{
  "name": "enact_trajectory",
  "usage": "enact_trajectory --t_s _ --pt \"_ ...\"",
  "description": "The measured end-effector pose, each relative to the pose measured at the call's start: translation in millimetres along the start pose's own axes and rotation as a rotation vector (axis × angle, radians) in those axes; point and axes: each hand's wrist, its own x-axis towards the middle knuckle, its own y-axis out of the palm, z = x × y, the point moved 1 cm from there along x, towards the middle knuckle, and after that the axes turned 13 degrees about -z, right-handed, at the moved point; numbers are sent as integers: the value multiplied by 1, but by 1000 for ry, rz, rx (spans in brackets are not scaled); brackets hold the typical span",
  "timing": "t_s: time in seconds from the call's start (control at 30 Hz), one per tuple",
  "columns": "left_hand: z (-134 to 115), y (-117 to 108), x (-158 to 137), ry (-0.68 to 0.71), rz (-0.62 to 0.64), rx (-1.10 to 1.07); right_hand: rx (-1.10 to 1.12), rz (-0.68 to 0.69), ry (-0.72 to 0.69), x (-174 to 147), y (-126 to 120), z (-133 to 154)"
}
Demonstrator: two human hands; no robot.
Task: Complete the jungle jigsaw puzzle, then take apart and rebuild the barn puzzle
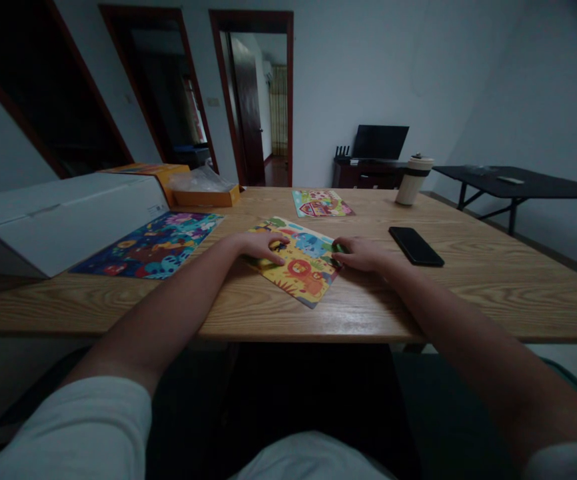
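A yellow animal picture sheet (299, 279), which looks like a jigsaw puzzle, lies at an angle on the wooden table in front of me. Lions and a blue elephant are printed on it. My left hand (261, 246) rests on its left side, thumb and forefinger spread apart. At the right corner, my right hand (357, 255) touches the edge with bent fingers and a gap between thumb and forefinger. Neither hand visibly lifts anything; the undersides of the fingers are hidden.
A dark blue animal picture (153, 247) lies left, beside a large white box (68, 217). Behind it stands an orange box (208, 197) with clear plastic. Another colourful sheet (322, 204) lies farther back. To the right are a black phone (415, 246) and a cream tumbler (413, 183).
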Motion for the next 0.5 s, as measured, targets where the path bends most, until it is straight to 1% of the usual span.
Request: enact_trajectory --t_s 0.07,0.13,0.23,0.3,0.33,0.4,0.5 --pt "-19 0 -1 29 -62 55 -46 -33 -37 1 2 2" --pt "-50 4 -4 110 -163 87 -82 -53 -55 3 3 2" --pt "-100 19 -12 171 -161 79 -106 -52 -69 5 4 0" --pt "-124 30 -16 195 -125 65 -99 -37 -70 5 4 -3" --pt "-131 34 -18 187 -108 69 -84 -31 -57 5 5 -6" --pt "-136 39 -19 194 -78 74 -17 -33 -6 6 5 -12" --pt "-128 34 -18 241 -49 66 123 -93 94 6 4 -25"
